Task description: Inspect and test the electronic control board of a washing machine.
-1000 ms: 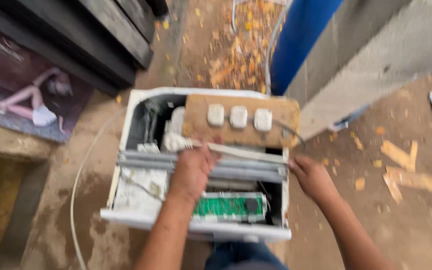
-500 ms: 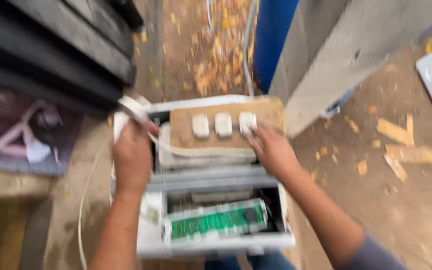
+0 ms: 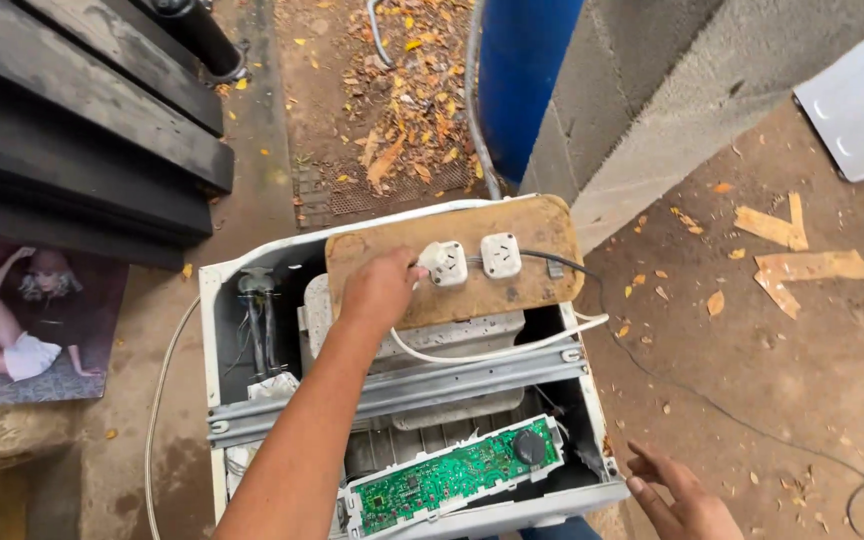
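One head-worn camera looks steeply down (close) onto the opened appliance (image 3: 402,400).

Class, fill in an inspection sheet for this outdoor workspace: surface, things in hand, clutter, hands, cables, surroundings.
Surface: bare dirt ground, dusty, brown.
Things in hand: wooden board with white sockets, lying across an opened white appliance; green circuit board exposed at its near edge.
Clutter: wood scraps; dry leaves.
Hands: left hand on the board at the nearest socket, seemingly at a plug; right hand open, beside the appliance, holding nothing.
Cables: white cable looping under the board; thin black cable trailing over the ground.
Surroundings: blue barrel; block wall; dark planks; poster.
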